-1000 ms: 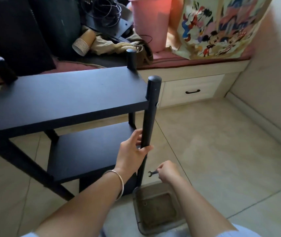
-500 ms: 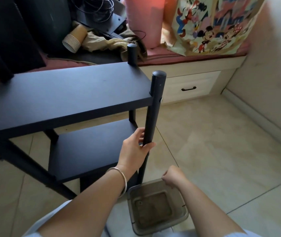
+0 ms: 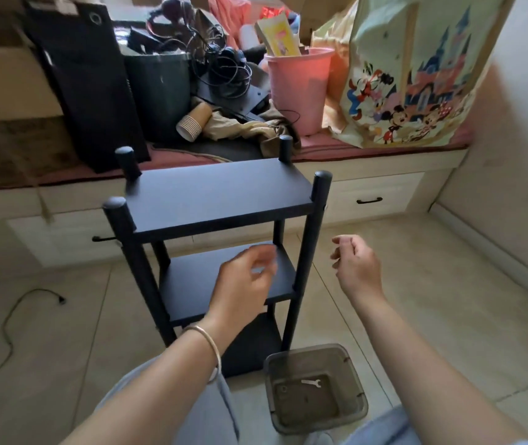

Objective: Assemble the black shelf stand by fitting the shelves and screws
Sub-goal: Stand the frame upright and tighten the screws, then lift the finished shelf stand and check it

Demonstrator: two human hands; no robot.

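The black shelf stand point(image 3: 214, 197) stands upright on the tiled floor, with three shelves between its round posts. My left hand point(image 3: 240, 281) hovers in front of the middle shelf, blurred, fingers loosely curled and holding nothing. To the right of the front right post point(image 3: 312, 239), my right hand point(image 3: 356, 268) hangs in the air with relaxed fingers, touching nothing. A small silver wrench point(image 3: 312, 383) lies inside the clear plastic tray point(image 3: 349, 374) on the floor near my knees.
A low bench with drawers point(image 3: 368, 200) runs behind the stand, piled with a pink bucket point(image 3: 298, 88), a cartoon-print bag point(image 3: 417, 75), paper cups point(image 3: 193, 122), cables and a black panel point(image 3: 92, 91). A black cord point(image 3: 9, 319) lies on the floor at left. A wall is at right.
My left hand let go of the front right post. My right hand dropped the wrench into the tray and rose. The view pulled back, and the stand now looks upright and farther off.
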